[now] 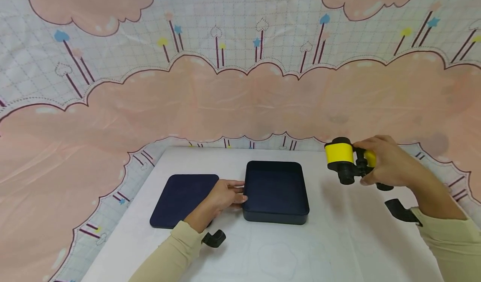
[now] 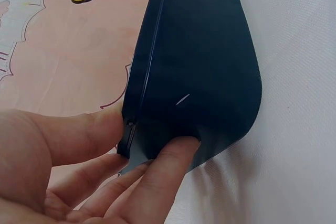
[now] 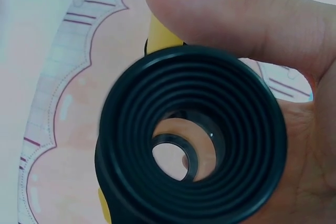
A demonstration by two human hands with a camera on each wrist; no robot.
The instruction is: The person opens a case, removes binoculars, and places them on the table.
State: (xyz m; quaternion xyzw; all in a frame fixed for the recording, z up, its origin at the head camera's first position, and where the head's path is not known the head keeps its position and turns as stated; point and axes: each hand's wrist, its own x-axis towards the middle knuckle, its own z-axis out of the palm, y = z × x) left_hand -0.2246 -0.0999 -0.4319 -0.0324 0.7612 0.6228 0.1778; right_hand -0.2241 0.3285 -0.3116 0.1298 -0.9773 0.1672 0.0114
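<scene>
A yellow and black pair of binoculars [image 1: 339, 152] is held in the air by my right hand [image 1: 394, 163], above the right side of the table. In the right wrist view a ribbed black eyepiece [image 3: 247, 129] fills the middle, and the thumb lies over the binoculars' body. My left hand [image 1: 225, 196] grips the near-left wall of a dark navy box [image 1: 276, 217]. Up close in the left wrist view, the thumb is at the box's rim and the fingertips [image 2: 181, 148] press its outer wall. The box has its top uncovered and its inside bare.
A flat navy lid [image 1: 180, 198] lies left of the box, partly covered by my left forearm. Both rest on a white table [image 1: 327, 248]. Behind it hangs a printed cloth [image 1: 240, 102] with pink clouds. A black wrist mount [image 1: 401, 210] sticks out below my right hand.
</scene>
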